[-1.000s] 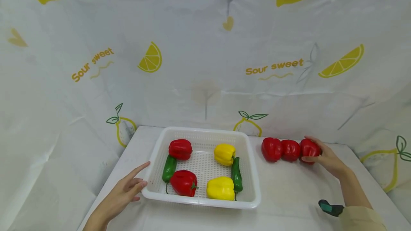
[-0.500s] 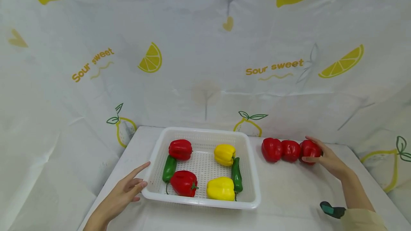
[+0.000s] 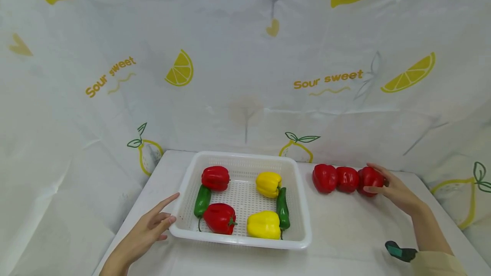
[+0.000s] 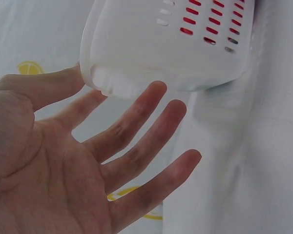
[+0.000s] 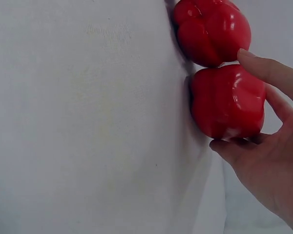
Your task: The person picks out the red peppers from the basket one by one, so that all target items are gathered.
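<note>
My left hand (image 3: pixel 143 231) is at the left side of a white plastic basket (image 3: pixel 239 240), one fingertip and the thumb tip right at its rim. In the left wrist view the other fingers spread loosely below the basket corner. My right hand (image 3: pixel 399 193) cups loosely around a red bell pepper (image 3: pixel 369 181), the rightmost of a row on the table. The right wrist view shows the thumb above this pepper, its tip overlapping the neighbouring red pepper (image 5: pixel 215 36), and fingertips at its other side. The row continues left with a middle pepper (image 3: pixel 347 179) and another pepper (image 3: pixel 324 178).
In the basket lie two red bell peppers (image 3: pixel 215 178), two yellow bell peppers (image 3: pixel 264 225) and two long green peppers (image 3: pixel 282 208). A white sheet with lemon prints (image 3: pixel 245 110) hangs behind the table (image 3: pixel 345 233). A dark strap end (image 3: pixel 400 252) sticks out by the right sleeve.
My right hand and forearm have shifted slightly to the right, the thumb sliding back across the rightmost pepper, which stays in the row. The left hand and basket have not moved.
</note>
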The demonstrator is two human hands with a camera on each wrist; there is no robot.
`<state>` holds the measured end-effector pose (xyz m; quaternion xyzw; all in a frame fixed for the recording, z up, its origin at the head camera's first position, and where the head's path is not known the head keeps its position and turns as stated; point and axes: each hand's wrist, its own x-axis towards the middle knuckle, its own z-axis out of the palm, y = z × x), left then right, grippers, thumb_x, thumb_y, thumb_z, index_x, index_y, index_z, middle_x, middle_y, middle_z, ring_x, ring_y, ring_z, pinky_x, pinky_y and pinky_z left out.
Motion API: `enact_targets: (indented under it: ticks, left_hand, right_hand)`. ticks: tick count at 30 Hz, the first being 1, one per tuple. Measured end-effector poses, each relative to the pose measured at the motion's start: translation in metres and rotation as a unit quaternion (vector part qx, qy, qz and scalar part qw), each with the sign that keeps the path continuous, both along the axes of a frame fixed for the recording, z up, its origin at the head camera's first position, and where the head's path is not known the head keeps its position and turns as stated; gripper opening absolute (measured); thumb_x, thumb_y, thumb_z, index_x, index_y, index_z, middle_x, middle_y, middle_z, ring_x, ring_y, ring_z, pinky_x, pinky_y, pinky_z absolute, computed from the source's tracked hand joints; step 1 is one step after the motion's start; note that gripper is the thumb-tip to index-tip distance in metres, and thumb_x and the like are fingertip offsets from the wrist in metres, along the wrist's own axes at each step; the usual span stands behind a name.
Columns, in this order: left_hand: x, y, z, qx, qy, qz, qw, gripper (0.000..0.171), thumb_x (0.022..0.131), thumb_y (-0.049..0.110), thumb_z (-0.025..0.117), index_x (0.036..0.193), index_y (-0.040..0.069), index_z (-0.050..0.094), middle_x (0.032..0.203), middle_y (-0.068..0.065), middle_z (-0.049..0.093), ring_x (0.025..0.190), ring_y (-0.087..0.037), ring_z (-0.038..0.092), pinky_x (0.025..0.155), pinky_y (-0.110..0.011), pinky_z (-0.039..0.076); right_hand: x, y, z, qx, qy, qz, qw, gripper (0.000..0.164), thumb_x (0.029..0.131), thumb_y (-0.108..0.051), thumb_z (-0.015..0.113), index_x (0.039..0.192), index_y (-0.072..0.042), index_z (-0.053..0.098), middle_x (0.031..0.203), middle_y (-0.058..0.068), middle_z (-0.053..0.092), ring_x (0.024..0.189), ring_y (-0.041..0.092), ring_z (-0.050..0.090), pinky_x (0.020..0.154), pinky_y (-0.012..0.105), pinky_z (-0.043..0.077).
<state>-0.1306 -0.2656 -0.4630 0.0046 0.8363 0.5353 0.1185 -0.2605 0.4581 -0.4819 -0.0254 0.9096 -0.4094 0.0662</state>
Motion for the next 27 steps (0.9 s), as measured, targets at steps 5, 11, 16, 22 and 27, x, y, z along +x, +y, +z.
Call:
enact_targets:
  ticks: [5,11,16,22,27]
  left_hand:
    - [0.001,-0.001,0.0,-0.001,0.003,-0.009,1.0,0.066,0.11,0.03,0.064,0.17,0.024,0.038,0.137,-0.022,0.069,0.124,-0.03,0.067,0.089,-0.053,0.066]
    - [0.001,0.001,0.0,-0.004,-0.004,-0.002,1.0,0.066,0.109,0.033,0.065,0.169,0.026,0.039,0.136,-0.022,0.07,0.123,-0.03,0.067,0.089,-0.051,0.066]
    - [0.0,0.002,0.001,-0.003,-0.002,-0.001,1.0,0.065,0.109,0.032,0.065,0.169,0.027,0.039,0.138,-0.024,0.069,0.125,-0.032,0.067,0.089,-0.052,0.066]
    - [-0.002,0.001,0.002,0.017,0.018,-0.019,0.9995,0.066,0.11,0.027,0.064,0.169,0.019,0.038,0.13,-0.021,0.067,0.112,-0.025,0.072,0.088,-0.047,0.068]
    - [-0.002,-0.001,0.003,0.05,0.069,-0.048,0.9952,0.066,0.11,0.017,0.065,0.167,0.003,0.037,0.113,-0.017,0.055,0.074,-0.016,0.073,0.076,-0.031,0.067]
  right_hand:
    - [-0.001,-0.002,-0.001,-0.005,-0.003,0.002,1.0,0.102,0.098,-0.032,0.078,0.171,-0.003,0.013,0.168,0.041,0.019,0.146,0.067,0.022,0.1,0.073,0.057]
    - [0.001,0.0,0.006,0.003,0.005,0.006,1.0,0.098,0.102,-0.029,0.074,0.172,-0.004,0.011,0.169,0.042,0.018,0.147,0.067,0.022,0.103,0.08,0.051]
    - [0.004,0.001,0.021,0.014,0.008,0.007,1.0,0.099,0.102,-0.033,0.072,0.173,-0.008,0.007,0.173,0.043,0.006,0.153,0.071,0.011,0.105,0.091,0.035]
    - [0.007,-0.007,0.041,0.004,0.032,0.015,0.999,0.1,0.101,-0.031,0.073,0.176,-0.018,0.007,0.176,0.038,0.002,0.157,0.07,0.006,0.107,0.092,0.03]
    - [0.007,-0.021,0.057,0.025,0.069,0.031,0.997,0.097,0.1,-0.027,0.075,0.175,-0.023,0.014,0.177,0.032,0.013,0.158,0.064,0.014,0.116,0.07,0.047]
